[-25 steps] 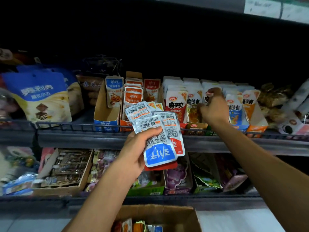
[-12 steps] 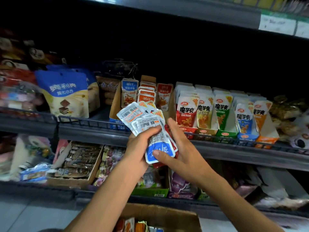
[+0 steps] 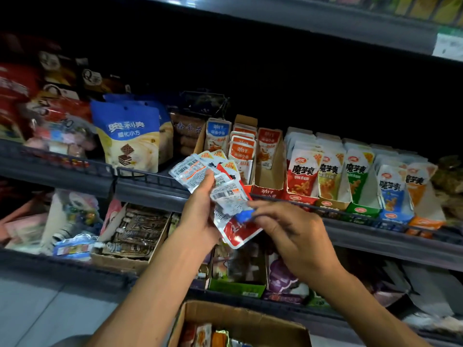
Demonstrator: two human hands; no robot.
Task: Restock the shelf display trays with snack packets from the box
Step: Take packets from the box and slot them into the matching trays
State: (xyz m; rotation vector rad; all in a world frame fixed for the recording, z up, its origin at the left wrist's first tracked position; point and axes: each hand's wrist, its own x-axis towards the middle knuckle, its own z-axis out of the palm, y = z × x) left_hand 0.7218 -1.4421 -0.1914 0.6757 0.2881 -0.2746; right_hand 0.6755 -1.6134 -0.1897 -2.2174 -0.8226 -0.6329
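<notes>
So the person's left hand [image 3: 200, 214] has a fanned-out bunch of small glossy snack packets [image 3: 215, 186], white-backed with barcodes and red, orange and blue ends, clamped between thumb and curled fingers right in front of the middle shelf. Fanning them like a hand of cards makes sense, since it leaves each flavour's edge showing and easy to pick off. The right hand [image 3: 288, 231] is just beside the bunch with its fingertips [image 3: 253, 209] pinched around the blue-ended packet [image 3: 241, 216] at the lower edge of the fan, the other fingers loosely curled; looks like it's peeling that one off to shelve it. Just behind sits the row of cardboard display trays [image 3: 265, 179], with packets standing upright and facing out so shoppers can read the fronts. The red-fronted tray looks pretty thin, so it probably needs filling, though the blue packet likely belongs in the blue-labelled tray [image 3: 218, 134] to its left. The open brown cardboard box [image 3: 240, 324] sits at the bottom of view right under the arms, more packets inside, handy for grabbing the next handful. The packets look slippery, so the fan could slide apart.
</notes>
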